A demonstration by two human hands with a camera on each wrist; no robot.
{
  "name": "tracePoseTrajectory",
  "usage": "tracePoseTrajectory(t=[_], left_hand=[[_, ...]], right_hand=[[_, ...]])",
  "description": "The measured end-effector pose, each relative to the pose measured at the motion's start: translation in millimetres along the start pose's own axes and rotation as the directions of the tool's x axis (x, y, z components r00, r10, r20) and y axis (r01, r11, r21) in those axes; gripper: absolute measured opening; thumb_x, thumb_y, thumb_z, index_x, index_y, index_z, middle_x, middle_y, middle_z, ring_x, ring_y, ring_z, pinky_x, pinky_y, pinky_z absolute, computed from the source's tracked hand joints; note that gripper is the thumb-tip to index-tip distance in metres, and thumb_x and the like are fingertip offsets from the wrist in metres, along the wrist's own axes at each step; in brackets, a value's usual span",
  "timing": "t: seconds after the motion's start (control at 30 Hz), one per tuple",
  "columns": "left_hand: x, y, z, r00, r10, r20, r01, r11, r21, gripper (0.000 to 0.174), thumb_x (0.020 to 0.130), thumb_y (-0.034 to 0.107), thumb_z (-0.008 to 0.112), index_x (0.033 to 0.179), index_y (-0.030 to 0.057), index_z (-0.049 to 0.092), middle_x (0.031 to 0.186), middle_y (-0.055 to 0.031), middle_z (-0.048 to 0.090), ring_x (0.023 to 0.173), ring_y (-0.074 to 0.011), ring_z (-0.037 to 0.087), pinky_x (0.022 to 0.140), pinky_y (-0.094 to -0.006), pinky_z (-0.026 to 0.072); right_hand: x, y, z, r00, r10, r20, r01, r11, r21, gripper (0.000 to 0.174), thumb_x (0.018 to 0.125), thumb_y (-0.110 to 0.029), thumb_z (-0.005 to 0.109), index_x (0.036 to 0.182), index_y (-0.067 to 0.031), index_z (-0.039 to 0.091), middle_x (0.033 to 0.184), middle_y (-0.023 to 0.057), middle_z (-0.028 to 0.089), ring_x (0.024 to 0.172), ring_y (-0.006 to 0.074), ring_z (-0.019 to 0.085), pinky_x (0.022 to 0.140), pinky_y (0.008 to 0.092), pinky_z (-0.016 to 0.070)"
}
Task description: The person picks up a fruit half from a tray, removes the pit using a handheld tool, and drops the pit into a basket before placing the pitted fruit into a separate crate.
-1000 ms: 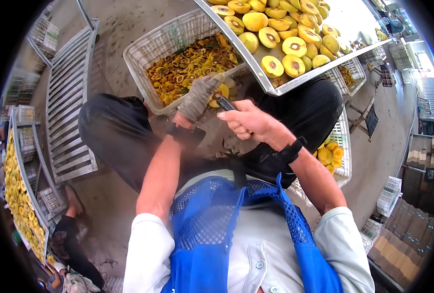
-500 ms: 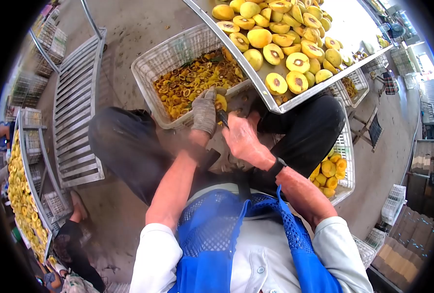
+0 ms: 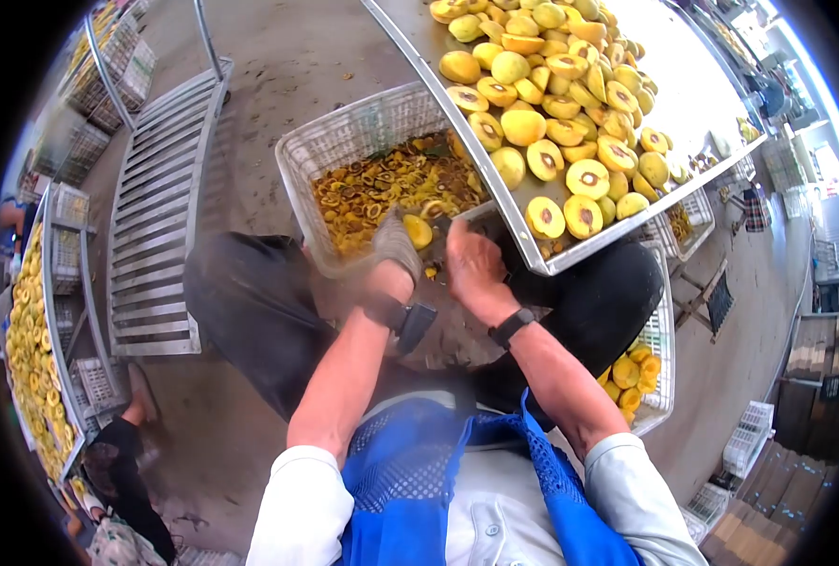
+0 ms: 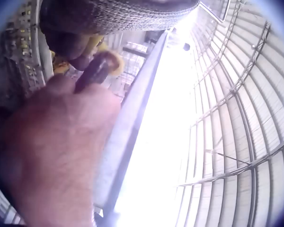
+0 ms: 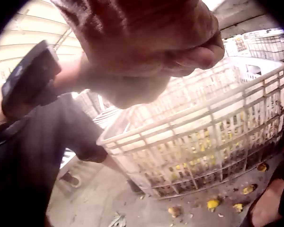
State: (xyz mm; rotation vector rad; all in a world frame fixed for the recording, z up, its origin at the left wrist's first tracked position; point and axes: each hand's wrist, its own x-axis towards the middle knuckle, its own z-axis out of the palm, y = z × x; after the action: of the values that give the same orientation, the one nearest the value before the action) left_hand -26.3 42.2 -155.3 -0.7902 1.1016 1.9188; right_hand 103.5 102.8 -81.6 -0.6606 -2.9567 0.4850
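Observation:
My left hand (image 3: pixel 396 247), in a grey knit glove, holds a yellow peach half (image 3: pixel 418 231) over the near rim of a white crate (image 3: pixel 292 174) with yellow peach scraps (image 3: pixel 372 193) in it. Close to its right is my bare right hand (image 3: pixel 476 269), its fingers curled round a dark-handled tool. In the left wrist view the tool's dark handle (image 4: pixel 92 73) sticks out of the right fist toward yellow flesh beside the glove (image 4: pixel 118 19); its working end is unclear. The right wrist view shows the back of the right hand (image 5: pixel 151 38) above the crate's side.
A metal-edged table (image 3: pixel 509 212) heaped with halved peaches (image 3: pixel 585 179) juts in at upper right. Beside my right knee stands a crate of yellow halves (image 3: pixel 632 377). A slatted metal cart (image 3: pixel 160 217) is at left. Scraps (image 5: pixel 213 204) lie on the floor.
The right hand came in to the fruit beside the left hand, and the tool's handle has gone from sight in the head view. The head view has shifted, with crate and table lower.

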Motion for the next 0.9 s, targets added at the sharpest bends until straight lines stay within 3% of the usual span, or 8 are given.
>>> tracePoseTrajectory(t=[0.17, 0.4, 0.47, 0.5, 0.67, 0.77, 0.83, 0.9], left_hand=[[12, 10, -20, 0.984, 0.022, 0.175, -0.022, 1.000, -0.001, 0.052, 0.102, 0.059, 0.046, 0.119, 0.0127, 0.063, 0.096, -0.0086, 0.072, 0.077, -0.0301, 0.072, 0.043, -0.0348, 0.0477], [-8, 28, -26, 0.983, 0.090, 0.163, -0.082, 0.995, -0.053, 0.055, 0.101, 0.060, 0.049, 0.122, 0.0115, 0.062, 0.093, -0.0106, 0.071, 0.073, -0.0297, 0.071, 0.044, -0.0342, 0.0473], [-7, 24, -29, 0.976, 0.108, 0.191, -0.104, 0.994, -0.033, 0.056, 0.100, 0.061, 0.051, 0.123, 0.0110, 0.061, 0.092, -0.0109, 0.071, 0.075, -0.0305, 0.071, 0.045, -0.0345, 0.0477], [-8, 20, -31, 0.965, 0.119, 0.234, -0.110, 0.993, -0.052, 0.055, 0.100, 0.060, 0.051, 0.123, 0.0109, 0.061, 0.092, -0.0112, 0.071, 0.077, -0.0311, 0.071, 0.046, -0.0347, 0.0486], [-68, 32, 19, 0.934, 0.159, 0.320, -0.159, 0.987, -0.025, 0.052, 0.101, 0.052, 0.056, 0.121, 0.0051, 0.063, 0.094, -0.0121, 0.072, 0.082, -0.0292, 0.072, 0.050, -0.0336, 0.0529], [-83, 22, 52, 0.807, 0.270, 0.524, -0.367, 0.926, 0.088, 0.051, 0.101, 0.049, 0.057, 0.122, 0.0032, 0.063, 0.098, -0.0123, 0.072, 0.079, -0.0259, 0.072, 0.052, -0.0330, 0.0552], [-82, 10, 74, 0.583, 0.429, 0.690, -0.760, 0.588, 0.277, 0.048, 0.101, 0.046, 0.060, 0.122, 0.0024, 0.064, 0.100, -0.0119, 0.072, 0.078, -0.0245, 0.072, 0.054, -0.0335, 0.0580], [-116, 0, 115, 0.628, 0.230, 0.743, -0.581, 0.774, 0.252, 0.046, 0.101, 0.044, 0.060, 0.121, 0.0029, 0.067, 0.104, -0.0111, 0.072, 0.082, -0.0231, 0.072, 0.061, -0.0325, 0.0600]], right_hand=[[39, 30, 35, 0.989, 0.045, -0.137, -0.033, 0.995, 0.092, 0.033, 0.075, 0.005, 0.066, 0.103, 0.0090, 0.049, 0.074, 0.0286, 0.064, 0.078, 0.0473, 0.067, 0.066, 0.0550, 0.0509], [38, 39, 45, 0.999, 0.022, 0.047, -0.024, 0.999, 0.036, 0.042, 0.077, 0.002, 0.065, 0.115, 0.0124, 0.050, 0.078, 0.0294, 0.065, 0.079, 0.0469, 0.067, 0.070, 0.0541, 0.0526], [36, 37, 44, 0.977, 0.091, 0.194, -0.082, 0.995, -0.058, 0.067, 0.077, 0.001, 0.066, 0.135, 0.0201, 0.040, 0.082, 0.0261, 0.069, 0.079, 0.0395, 0.072, 0.069, 0.0472, 0.0569], [36, 44, 55, 0.999, 0.001, 0.035, -0.001, 1.000, 0.010, 0.071, 0.078, 0.000, 0.065, 0.140, 0.0188, 0.037, 0.079, 0.0244, 0.069, 0.076, 0.0380, 0.071, 0.067, 0.0466, 0.0562], [27, 26, 27, 0.992, 0.098, 0.074, -0.098, 0.995, 0.000, 0.080, 0.075, 0.000, 0.068, 0.146, 0.0173, 0.033, 0.076, 0.0223, 0.069, 0.072, 0.0357, 0.070, 0.065, 0.0457, 0.0549], [1, 20, 30, 0.994, 0.100, 0.051, -0.103, 0.993, 0.057, 0.054, 0.079, -0.007, 0.067, 0.129, 0.0108, 0.055, 0.074, 0.0216, 0.067, 0.070, 0.0381, 0.067, 0.063, 0.0465, 0.0519], [-11, 32, 79, 0.812, -0.193, -0.550, 0.215, 0.976, -0.026, 0.023, 0.085, -0.017, 0.064, 0.097, 0.0028, 0.066, 0.075, 0.0231, 0.064, 0.068, 0.0417, 0.064, 0.060, 0.0487, 0.0476], [-21, 29, 57, 0.827, -0.133, -0.547, 0.286, 0.936, 0.205, 0.021, 0.088, -0.019, 0.061, 0.087, 0.0017, 0.063, 0.075, 0.0243, 0.062, 0.069, 0.0433, 0.063, 0.060, 0.0498, 0.0455]])
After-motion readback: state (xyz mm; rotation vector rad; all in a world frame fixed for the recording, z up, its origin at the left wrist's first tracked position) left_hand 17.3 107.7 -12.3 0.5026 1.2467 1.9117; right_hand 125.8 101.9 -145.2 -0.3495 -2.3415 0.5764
